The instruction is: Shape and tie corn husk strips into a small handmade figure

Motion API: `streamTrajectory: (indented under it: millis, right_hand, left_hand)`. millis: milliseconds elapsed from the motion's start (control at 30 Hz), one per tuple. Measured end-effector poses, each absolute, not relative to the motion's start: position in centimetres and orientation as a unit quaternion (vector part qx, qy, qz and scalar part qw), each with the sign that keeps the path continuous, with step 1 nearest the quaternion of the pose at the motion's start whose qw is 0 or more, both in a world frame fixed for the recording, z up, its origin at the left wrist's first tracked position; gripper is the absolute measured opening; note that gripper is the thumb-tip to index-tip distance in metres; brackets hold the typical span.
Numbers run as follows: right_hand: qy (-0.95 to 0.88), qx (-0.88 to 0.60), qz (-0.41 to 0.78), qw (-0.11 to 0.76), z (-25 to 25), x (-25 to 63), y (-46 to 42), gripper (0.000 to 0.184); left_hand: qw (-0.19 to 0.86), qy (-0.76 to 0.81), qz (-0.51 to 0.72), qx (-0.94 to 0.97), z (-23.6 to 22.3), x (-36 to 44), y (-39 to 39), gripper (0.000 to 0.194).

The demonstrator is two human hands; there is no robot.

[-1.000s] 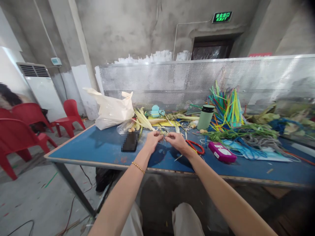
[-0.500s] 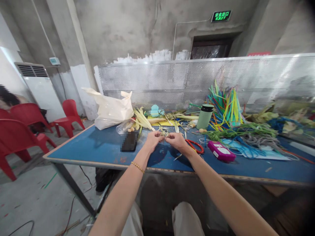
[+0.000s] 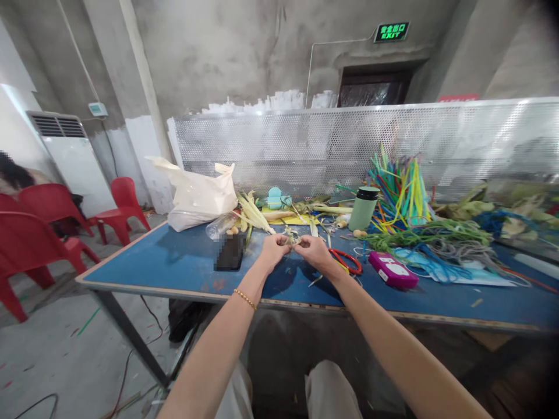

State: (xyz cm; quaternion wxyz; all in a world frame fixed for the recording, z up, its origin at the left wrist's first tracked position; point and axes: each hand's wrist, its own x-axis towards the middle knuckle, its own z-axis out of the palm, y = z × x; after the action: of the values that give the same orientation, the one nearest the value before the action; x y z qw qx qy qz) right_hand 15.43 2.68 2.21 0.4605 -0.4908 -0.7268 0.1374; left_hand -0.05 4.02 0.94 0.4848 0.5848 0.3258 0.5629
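Note:
My left hand (image 3: 275,249) and my right hand (image 3: 311,250) meet over the near middle of the blue table (image 3: 170,270). Each pinches an opposite side of a small pale-green strip of husk (image 3: 292,237), thin and partly covered by the fingertips. Just beyond the hands lie pale corn husks (image 3: 253,214) and a yellow sheet (image 3: 301,219). Beside my right wrist rest scissors with red loop handles (image 3: 356,265). A dark phone (image 3: 229,253), partly blurred out, lies left of my left hand.
A white plastic bag (image 3: 203,195) and a clear bottle (image 3: 220,226) stand at the left. To the right are a green tumbler (image 3: 364,209), a purple box (image 3: 393,270), colourful strips (image 3: 408,192) and tangled cords (image 3: 456,247). A perforated metal screen (image 3: 262,139) runs behind the table.
Both hands stay in almost the same place, still pinching the husk strip. Their fingers have shifted slightly. The things on the table have not moved.

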Motion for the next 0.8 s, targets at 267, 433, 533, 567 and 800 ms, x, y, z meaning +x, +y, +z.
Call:
streamTrajectory:
  millis: [267, 433, 533, 567, 800]
  right_hand:
    - [-0.741, -0.490, 0.099, 0.448, 2.0, 15.1, 2.7, 0.014]
    - [-0.739, -0.501, 0.101, 0.439, 2.0, 14.7, 2.4, 0.016]
    - [-0.737, -0.509, 0.101, 0.432, 2.0, 14.6, 2.4, 0.017]
    - [-0.736, -0.513, 0.101, 0.430, 2.0, 14.6, 2.3, 0.017]
    - [-0.739, -0.514, 0.121, 0.418, 2.3, 15.0, 1.7, 0.011]
  left_hand:
    - [0.468, 0.385, 0.546, 0.578, 1.1, 0.3, 3.6, 0.014]
    - [0.473, 0.385, 0.542, 0.578, 1.1, 0.3, 3.5, 0.016]
    - [0.476, 0.384, 0.535, 0.582, 1.0, 0.4, 3.7, 0.015]
    - [0.477, 0.384, 0.533, 0.584, 0.9, 0.4, 3.7, 0.015]
    - [0.489, 0.372, 0.533, 0.582, 0.6, 0.2, 4.0, 0.013]
